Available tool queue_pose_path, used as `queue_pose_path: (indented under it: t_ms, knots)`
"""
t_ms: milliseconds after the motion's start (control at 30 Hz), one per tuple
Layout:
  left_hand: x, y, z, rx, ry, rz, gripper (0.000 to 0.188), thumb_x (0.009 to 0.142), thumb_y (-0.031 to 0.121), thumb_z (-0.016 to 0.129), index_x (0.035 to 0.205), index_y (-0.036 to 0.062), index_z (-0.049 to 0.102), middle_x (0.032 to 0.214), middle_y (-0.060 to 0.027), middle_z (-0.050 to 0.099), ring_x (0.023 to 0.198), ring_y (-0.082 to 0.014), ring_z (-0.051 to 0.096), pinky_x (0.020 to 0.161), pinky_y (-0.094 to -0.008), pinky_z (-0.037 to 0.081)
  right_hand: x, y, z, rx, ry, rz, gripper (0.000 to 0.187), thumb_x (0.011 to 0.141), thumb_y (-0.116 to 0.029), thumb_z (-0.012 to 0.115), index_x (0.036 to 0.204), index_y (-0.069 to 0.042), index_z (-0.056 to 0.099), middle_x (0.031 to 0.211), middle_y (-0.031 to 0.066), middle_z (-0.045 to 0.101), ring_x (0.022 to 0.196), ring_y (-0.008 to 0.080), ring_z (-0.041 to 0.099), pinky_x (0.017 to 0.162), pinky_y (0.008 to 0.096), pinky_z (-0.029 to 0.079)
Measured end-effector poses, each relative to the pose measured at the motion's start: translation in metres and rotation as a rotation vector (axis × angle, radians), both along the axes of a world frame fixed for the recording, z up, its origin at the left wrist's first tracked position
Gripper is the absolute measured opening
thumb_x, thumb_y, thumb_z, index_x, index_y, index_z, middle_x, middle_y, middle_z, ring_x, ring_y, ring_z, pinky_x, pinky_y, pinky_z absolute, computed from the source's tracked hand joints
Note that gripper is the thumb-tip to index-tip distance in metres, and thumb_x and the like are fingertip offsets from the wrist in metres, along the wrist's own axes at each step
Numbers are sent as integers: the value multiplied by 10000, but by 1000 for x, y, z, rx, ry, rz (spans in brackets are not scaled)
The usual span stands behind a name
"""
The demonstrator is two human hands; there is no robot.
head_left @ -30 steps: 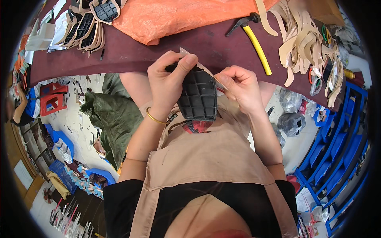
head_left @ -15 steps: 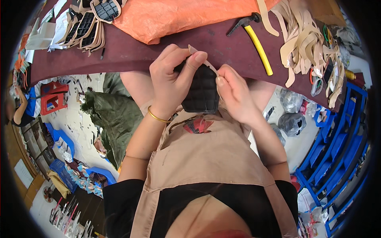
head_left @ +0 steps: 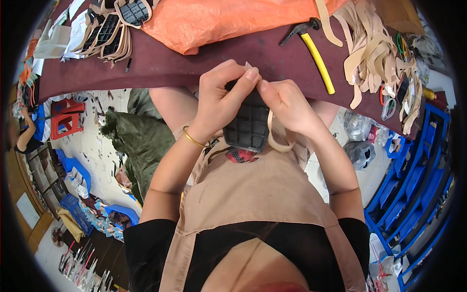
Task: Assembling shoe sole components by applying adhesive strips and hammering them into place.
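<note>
Over my lap I hold a black grid-patterned, sole-shaped piece (head_left: 245, 124), its upper part hidden behind my fingers. My left hand (head_left: 219, 100) is closed in a pinch at its top edge, where a small pale tip of strip pokes up. Close against it, nearly fingertip to fingertip, my right hand (head_left: 290, 107) is pinched on the same edge. A narrow beige strip (head_left: 282, 146) hangs from under my right hand and curls in a loop beside the piece. Exactly how the strip sits between the fingertips is hidden.
On the maroon-covered table (head_left: 160, 65) lie a yellow-handled hammer (head_left: 317, 61), an orange sheet (head_left: 228, 22) and a heap of beige strips (head_left: 372, 53). Beige-edged black pieces (head_left: 109, 34) are stacked at the far left. A blue rack (head_left: 413, 180) stands right; green cloth (head_left: 138, 141) lies left.
My right hand has moved up and left along the piece's edge to meet my left fingertips, which shifted slightly right. The beige strip's loose length now shows as a loop beside the piece.
</note>
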State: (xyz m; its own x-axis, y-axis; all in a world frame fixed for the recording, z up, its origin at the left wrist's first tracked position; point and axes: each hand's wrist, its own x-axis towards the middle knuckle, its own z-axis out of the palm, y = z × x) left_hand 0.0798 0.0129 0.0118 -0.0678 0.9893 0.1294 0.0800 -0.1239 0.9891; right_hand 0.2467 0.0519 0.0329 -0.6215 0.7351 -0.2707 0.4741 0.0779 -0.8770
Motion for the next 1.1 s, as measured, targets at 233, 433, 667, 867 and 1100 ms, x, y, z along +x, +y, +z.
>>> queue_pose_path:
  t_ms: [233,433,667,867,1100]
  knots:
    - [-17,23,-31,316,-48,591,99,888,106,577,904,8,584,898,-21,553,814,-109,519,697,-239,415,-4,7,-18,-269,309,-176,228,826,-213,680,833,-28,546,676,-47,494,641,16,420,553,197,364]
    - [-57,-20,-63,-57,811,104,308,868,243,600,1088,29,580,854,-98,576,753,-159,563,659,-259,448,-5,61,-24,266,-43,-23,187,811,-152,659,812,-17,529,675,13,491,627,110,465,588,267,392]
    - [-49,41,-6,494,971,90,180,781,124,634,944,50,653,904,-113,636,775,-296,609,644,-354,489,-10,74,-54,539,49,44,216,799,-161,655,843,-9,508,733,87,488,666,233,496,621,317,407]
    - [-28,44,-44,392,783,-40,411,701,-80,524,1085,40,609,1063,-97,619,952,-265,584,812,-344,487,16,80,-47,409,-230,182,234,777,-167,674,801,-6,505,691,138,554,667,312,555,607,378,436]
    - [-27,40,-48,456,837,23,509,669,-113,498,1121,89,617,1080,-82,623,916,-263,576,818,-337,490,-5,116,14,134,-455,399,263,728,-16,648,712,9,386,569,83,415,567,171,477,534,332,416]
